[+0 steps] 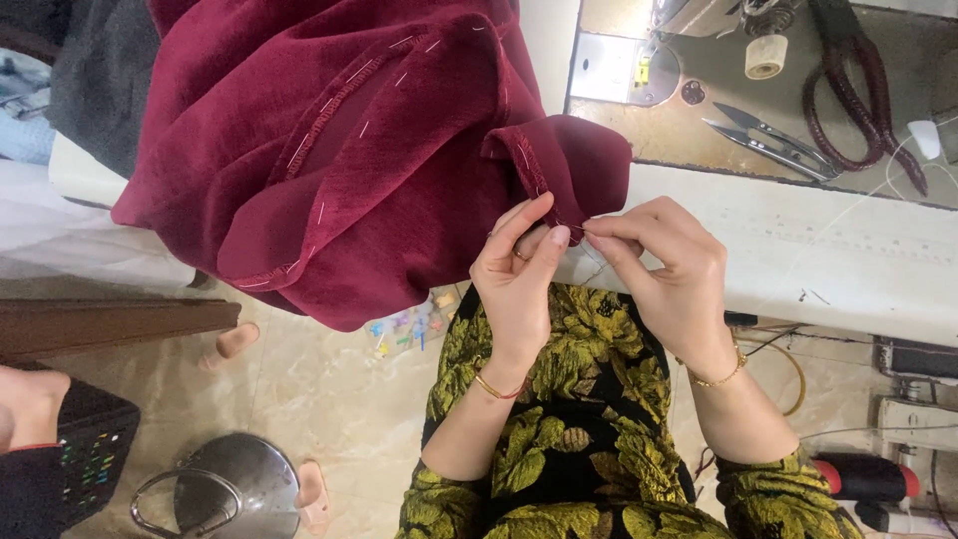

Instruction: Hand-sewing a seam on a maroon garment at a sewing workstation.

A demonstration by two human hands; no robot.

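Dark red velvet garment (329,150): spreading over the lap and table edge, hemmed corner hanging directly above the fingertips of both hands. Left hand (519,274): pinching the lower edge of that corner between thumb and forefinger, remaining fingers curling loosely beneath; ring showing on one finger, thin bangle at the wrist. Right hand (674,269): meeting the left at the same spot, thumb and forefinger closing on the fabric edge or on something fine there; needle or thread too small to confirm. White basting stitches (319,212) running along the folded seams, up and left of the fingers. White sewing table (848,250) lying beyond and to the right of the fingers, touching the cloth. Thread snips (768,140) resting on the machine bed, well beyond the right-hand fingers; cream thread spool (765,57) standing further off. Metal pot lid (235,489) sitting on the floor, well below and left of the fingers. Another person's hand (30,404) showing at the far left edge, apart from the work.
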